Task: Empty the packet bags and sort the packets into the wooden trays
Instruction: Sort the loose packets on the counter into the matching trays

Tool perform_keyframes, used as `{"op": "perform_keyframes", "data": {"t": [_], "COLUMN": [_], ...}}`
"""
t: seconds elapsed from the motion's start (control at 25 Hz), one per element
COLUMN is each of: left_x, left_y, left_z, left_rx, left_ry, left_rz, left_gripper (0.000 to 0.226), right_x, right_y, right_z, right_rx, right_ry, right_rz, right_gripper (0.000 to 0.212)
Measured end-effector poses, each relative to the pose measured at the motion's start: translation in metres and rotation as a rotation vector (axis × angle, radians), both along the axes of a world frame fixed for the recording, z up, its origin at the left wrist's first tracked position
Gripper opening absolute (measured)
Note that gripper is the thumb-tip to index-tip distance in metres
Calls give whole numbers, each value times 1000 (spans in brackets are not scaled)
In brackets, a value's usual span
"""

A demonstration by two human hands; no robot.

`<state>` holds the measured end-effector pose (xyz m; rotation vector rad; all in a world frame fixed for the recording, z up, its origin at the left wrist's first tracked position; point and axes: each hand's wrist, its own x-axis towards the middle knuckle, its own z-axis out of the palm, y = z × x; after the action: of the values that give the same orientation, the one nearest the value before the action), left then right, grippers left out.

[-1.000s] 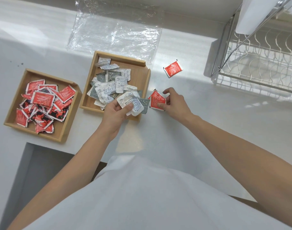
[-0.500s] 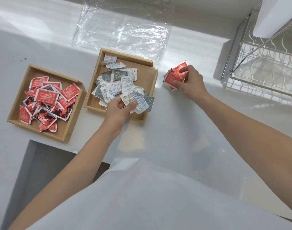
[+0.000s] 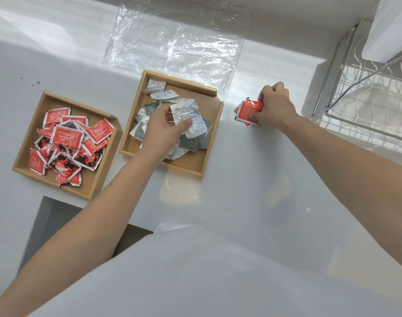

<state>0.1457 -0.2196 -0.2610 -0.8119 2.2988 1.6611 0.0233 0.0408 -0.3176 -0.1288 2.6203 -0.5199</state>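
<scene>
Two wooden trays sit on the white counter. The left tray (image 3: 26, 143) holds several red packets (image 3: 68, 136). The middle tray (image 3: 212, 138) holds several white and grey packets (image 3: 157, 90). My left hand (image 3: 161, 129) hovers over the middle tray, pinching a few white packets (image 3: 190, 120) above the pile. To the right of that tray, my right hand (image 3: 274, 106) grips a small stack of red packets (image 3: 246, 110) resting on the counter.
An empty clear plastic bag (image 3: 172, 42) lies flat behind the middle tray. A wire dish rack (image 3: 366, 99) stands at the right. A grey recess (image 3: 46, 216) opens in the counter at the near left.
My left hand carried the white packets from the tray's near edge to over its middle. My right hand went from one red packet near the tray to the far one, and now holds them stacked.
</scene>
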Motion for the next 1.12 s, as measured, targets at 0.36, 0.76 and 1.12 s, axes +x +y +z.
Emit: {"op": "perform_keyframes", "data": {"t": [0.36, 0.76, 1.12], "left_x": [-66, -47, 61], "left_y": [6, 27, 26], "left_z": [-20, -24, 32], "left_rx": [-349, -551, 458], "left_ry": [-39, 221, 24], "left_rz": [-314, -411, -121], "left_gripper": [38, 48, 32], "right_x": [69, 119, 149], "right_y": [5, 5, -38], "right_z": [-4, 33, 73], "right_rx": [-596, -844, -1003], "right_ry": [-129, -155, -211], "right_rz": [-420, -561, -364], "right_gripper": [28, 21, 27]}}
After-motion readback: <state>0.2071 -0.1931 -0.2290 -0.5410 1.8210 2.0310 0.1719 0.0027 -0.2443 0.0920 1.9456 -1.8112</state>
